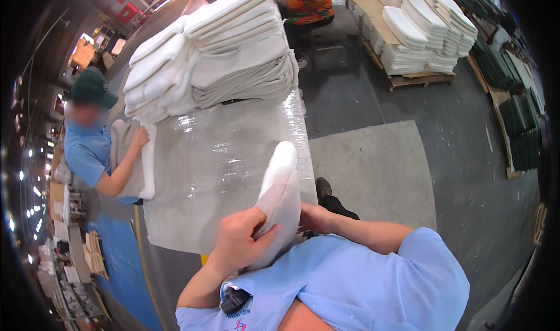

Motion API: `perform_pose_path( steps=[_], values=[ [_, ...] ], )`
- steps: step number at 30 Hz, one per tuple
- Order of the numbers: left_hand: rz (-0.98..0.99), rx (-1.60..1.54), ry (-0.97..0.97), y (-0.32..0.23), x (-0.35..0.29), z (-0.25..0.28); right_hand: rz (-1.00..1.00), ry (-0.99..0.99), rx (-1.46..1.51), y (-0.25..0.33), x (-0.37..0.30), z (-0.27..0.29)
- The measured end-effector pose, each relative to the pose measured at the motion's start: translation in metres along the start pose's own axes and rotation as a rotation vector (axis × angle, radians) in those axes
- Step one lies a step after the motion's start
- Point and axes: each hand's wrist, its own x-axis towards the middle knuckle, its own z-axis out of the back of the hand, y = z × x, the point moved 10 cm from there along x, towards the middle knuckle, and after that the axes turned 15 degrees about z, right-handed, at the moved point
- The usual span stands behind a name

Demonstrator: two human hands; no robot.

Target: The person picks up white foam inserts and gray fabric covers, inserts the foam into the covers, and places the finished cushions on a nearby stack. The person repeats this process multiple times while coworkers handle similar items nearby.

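Note:
In front of my body I hold a thick folded piece of fabric (279, 199), white at its far end and pale grey along the near side. It stands on edge, tilted away from me over the wrapped table. My left hand (242, 237) grips its left side, thumb on the near face and fingers curled over the edge. On the other side, my right hand (315, 219) holds it low down, with its fingertips partly hidden behind the fabric. Further off on the table is a high pile of folded white and grey fabric (245, 68).
Clear film covers the table top (216, 161). At its left side a co-worker in a cap (93, 89) handles another grey and white fabric piece (149, 161). A second person (309, 4) is at the far end. White stacks (423, 24) stand on a pallet; dark green stacks (519, 126) lie far right.

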Motion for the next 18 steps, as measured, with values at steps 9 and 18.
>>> perform_pose_path(
  steps=[9,18],
  values=[
    [-0.018,-0.251,0.362,-0.007,-0.005,-0.028,0.137,0.207,0.386,0.032,0.007,-0.018],
    [-0.124,-0.505,0.670,0.026,-0.033,-0.056,0.102,0.181,0.770,0.056,0.019,-0.006]
  ],
)
